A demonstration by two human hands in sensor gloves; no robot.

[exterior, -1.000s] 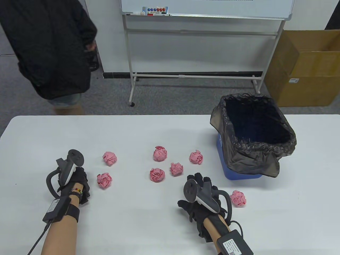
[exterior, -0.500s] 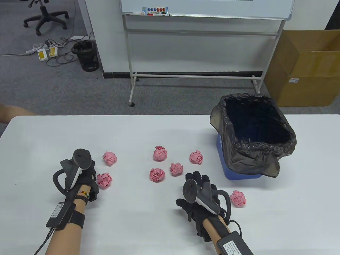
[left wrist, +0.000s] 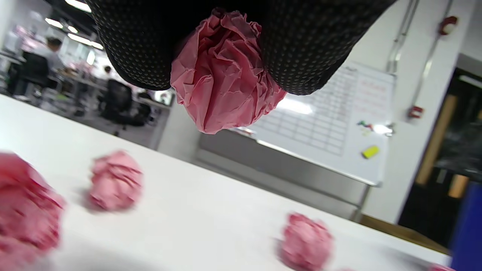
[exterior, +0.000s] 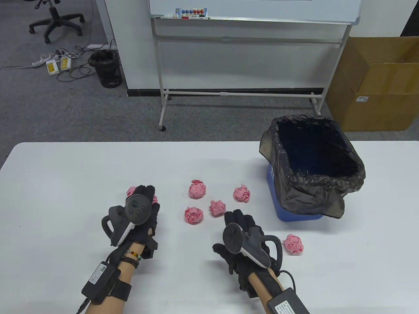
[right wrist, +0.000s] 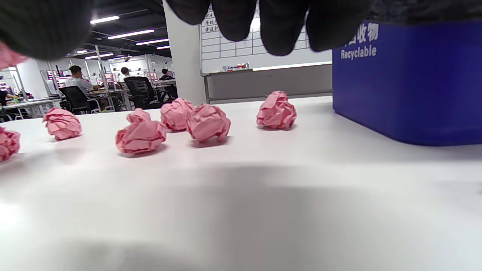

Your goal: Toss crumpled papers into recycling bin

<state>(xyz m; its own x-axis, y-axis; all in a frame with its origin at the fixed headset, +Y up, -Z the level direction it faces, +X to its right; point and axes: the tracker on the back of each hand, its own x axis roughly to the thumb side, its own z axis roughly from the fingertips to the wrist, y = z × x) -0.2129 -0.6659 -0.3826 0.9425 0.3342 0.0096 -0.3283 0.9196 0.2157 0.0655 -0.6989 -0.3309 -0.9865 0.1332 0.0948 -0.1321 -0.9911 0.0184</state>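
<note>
My left hand (exterior: 145, 196) grips a pink crumpled paper ball (left wrist: 226, 75) between its fingers, lifted above the white table (exterior: 65, 176). Another ball (exterior: 131, 190) lies half hidden behind that hand. Several more pink balls lie mid-table, such as one (exterior: 197, 189), another (exterior: 193, 215) and a third (exterior: 242, 193). One ball (exterior: 293, 243) lies right of my right hand (exterior: 237, 217), which hovers low over the table, open and empty. The blue recycling bin (exterior: 294, 214) with a black bag (exterior: 314, 189) stands at the right; the right wrist view shows its wall (right wrist: 406, 82).
A whiteboard on a wheeled stand (exterior: 248, 93) is behind the table. A cardboard box (exterior: 379, 85) sits on the floor at the back right. A black basket (exterior: 106, 68) and an office chair (exterior: 55, 16) are at the back left.
My left hand took the near-left ball off the table and moved right and forward with it. A person in black at the back left left the view. My right hand barely shifted.
</note>
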